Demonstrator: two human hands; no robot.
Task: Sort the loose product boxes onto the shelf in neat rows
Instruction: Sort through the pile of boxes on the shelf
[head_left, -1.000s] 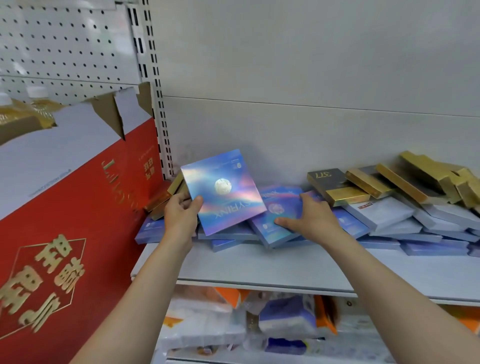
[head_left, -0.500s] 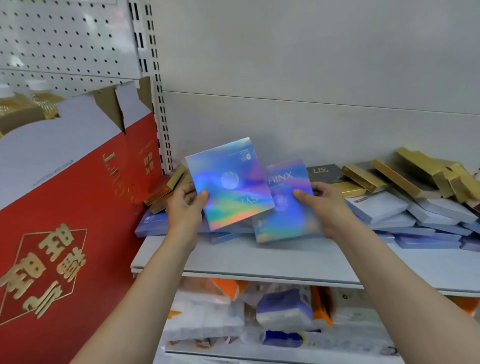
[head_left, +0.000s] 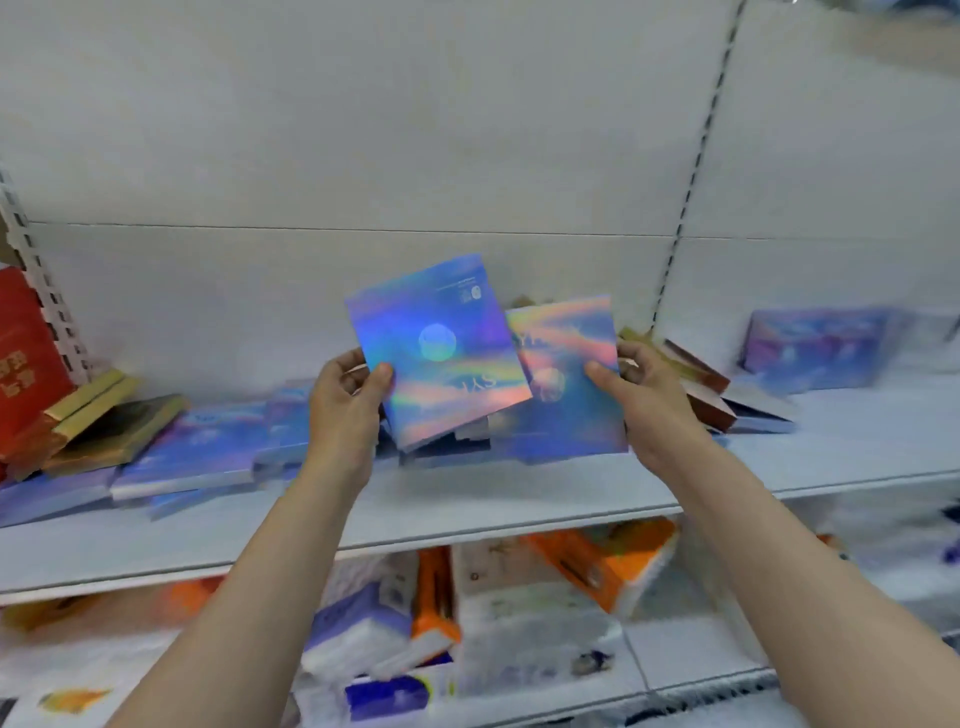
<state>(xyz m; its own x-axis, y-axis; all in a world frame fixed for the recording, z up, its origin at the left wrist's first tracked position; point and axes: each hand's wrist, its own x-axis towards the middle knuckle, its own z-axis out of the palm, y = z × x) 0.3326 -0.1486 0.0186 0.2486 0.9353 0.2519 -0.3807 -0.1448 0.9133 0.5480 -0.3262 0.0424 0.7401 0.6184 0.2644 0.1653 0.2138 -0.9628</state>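
My left hand (head_left: 345, 402) grips a flat holographic box (head_left: 436, 348) by its left edge, held tilted above the white shelf (head_left: 467, 499). My right hand (head_left: 644, 400) holds a second holographic box (head_left: 571, 384) by its right edge; the first box overlaps its left side. Loose blue boxes (head_left: 208, 447) and gold boxes (head_left: 98, 415) lie in a heap on the shelf to the left. Brown and white boxes (head_left: 717, 400) lie behind my right hand. A row of upright blue boxes (head_left: 815, 348) stands at the right. The picture is blurred.
A red carton (head_left: 26, 353) stands at the far left against the slotted upright (head_left: 36, 280). Another upright (head_left: 691, 171) divides the back panel on the right. Tissue packs (head_left: 597, 566) fill the lower shelf. The shelf's front strip is bare.
The view has swung to the right, so the red carton slid to the left edge. Both hands rose with their boxes; the right hand's box left the pile and now is held in the air.
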